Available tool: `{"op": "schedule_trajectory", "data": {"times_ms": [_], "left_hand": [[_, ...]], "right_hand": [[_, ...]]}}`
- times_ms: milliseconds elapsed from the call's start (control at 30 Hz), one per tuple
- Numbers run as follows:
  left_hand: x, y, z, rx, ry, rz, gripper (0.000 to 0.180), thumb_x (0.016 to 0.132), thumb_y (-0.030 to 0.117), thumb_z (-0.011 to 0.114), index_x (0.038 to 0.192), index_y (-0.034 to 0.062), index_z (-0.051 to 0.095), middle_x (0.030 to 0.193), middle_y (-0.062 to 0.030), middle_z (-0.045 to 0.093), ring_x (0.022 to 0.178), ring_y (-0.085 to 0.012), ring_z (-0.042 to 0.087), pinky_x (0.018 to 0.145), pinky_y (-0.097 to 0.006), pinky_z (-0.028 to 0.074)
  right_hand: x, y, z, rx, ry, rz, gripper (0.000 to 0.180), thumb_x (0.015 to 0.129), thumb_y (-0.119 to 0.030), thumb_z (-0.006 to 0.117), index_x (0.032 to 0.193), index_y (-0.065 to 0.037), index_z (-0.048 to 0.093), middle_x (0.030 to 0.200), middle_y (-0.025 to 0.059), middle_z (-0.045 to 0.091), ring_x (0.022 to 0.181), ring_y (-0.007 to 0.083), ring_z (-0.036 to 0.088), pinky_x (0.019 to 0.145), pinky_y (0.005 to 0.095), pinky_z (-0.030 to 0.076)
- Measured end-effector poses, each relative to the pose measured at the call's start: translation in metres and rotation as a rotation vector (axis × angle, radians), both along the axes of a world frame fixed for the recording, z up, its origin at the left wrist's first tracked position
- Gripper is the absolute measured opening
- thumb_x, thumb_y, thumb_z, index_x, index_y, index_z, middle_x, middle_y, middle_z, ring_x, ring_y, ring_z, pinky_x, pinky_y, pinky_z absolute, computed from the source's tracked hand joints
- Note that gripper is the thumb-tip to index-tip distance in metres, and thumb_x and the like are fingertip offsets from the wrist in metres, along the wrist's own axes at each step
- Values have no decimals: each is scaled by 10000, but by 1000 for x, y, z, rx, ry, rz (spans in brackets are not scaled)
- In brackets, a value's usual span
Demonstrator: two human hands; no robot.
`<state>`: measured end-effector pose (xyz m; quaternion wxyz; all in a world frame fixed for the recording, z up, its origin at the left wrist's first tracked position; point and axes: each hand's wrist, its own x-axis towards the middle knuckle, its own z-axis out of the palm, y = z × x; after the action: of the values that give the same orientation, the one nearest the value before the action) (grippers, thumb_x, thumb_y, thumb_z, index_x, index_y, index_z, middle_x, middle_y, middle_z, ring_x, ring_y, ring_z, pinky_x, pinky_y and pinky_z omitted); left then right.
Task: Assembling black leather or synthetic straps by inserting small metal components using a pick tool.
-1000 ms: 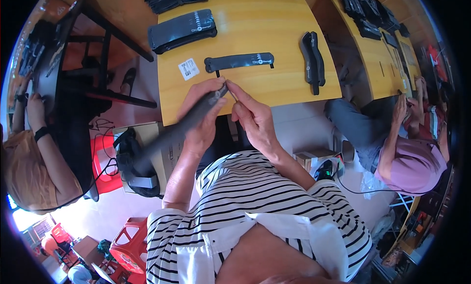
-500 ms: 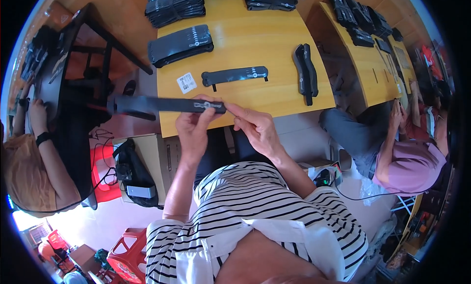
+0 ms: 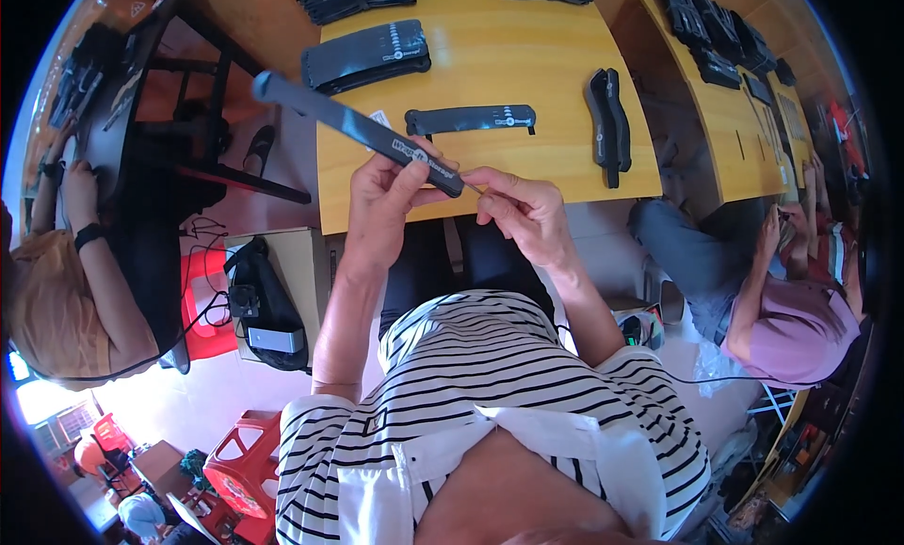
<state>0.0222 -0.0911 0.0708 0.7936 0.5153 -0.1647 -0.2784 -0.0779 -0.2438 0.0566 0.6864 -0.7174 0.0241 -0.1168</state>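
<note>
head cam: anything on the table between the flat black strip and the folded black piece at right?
Nothing: bare yellow tabletop between flat black strip and folded black piece.

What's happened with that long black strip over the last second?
The left hand has swung the strip from pointing down off the table to level, then up and leftward. The right hand stayed pinching its near end. The strips on the table haven't moved.

The person wears a black-and-white horizontally striped shirt (image 3: 490, 404) with short sleeves; both forearms are bare, reaching toward twelve o'clock, with no rings or watch visible.
</note>
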Motion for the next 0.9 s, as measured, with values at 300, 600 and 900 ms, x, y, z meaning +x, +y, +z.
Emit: {"op": "schedule_trajectory", "data": {"times_ms": [300, 600, 900], "left_hand": [[12, 3, -11, -12, 259, -177, 271, 911, 225, 510, 1011, -25, 541, 852, -124, 639, 766, -165, 651, 681, -253, 555], [9, 0, -13, -16, 424, -318, 297, 914, 238, 505, 960, -50, 563, 759, -112, 639, 686, -177, 661, 604, -239, 568], [7, -2, -5, 26, 406, -323, 329, 912, 265, 506, 961, -55, 564, 747, -106, 635, 646, -173, 654, 586, -241, 568]], "right_hand": [[-4, -4, 8, -341, -145, 34, 339, 824, 48, 528, 1149, -38, 574, 797, 70, 621, 595, 120, 547, 554, 228, 464], [-11, -7, 9, -498, -176, 135, 391, 812, 58, 522, 1190, -43, 543, 860, 113, 629, 576, 175, 550, 549, 275, 475], [-15, 2, 11, -375, -200, 96, 395, 834, 64, 458, 1211, -31, 525, 759, 72, 577, 555, 129, 453, 541, 241, 420]]}}
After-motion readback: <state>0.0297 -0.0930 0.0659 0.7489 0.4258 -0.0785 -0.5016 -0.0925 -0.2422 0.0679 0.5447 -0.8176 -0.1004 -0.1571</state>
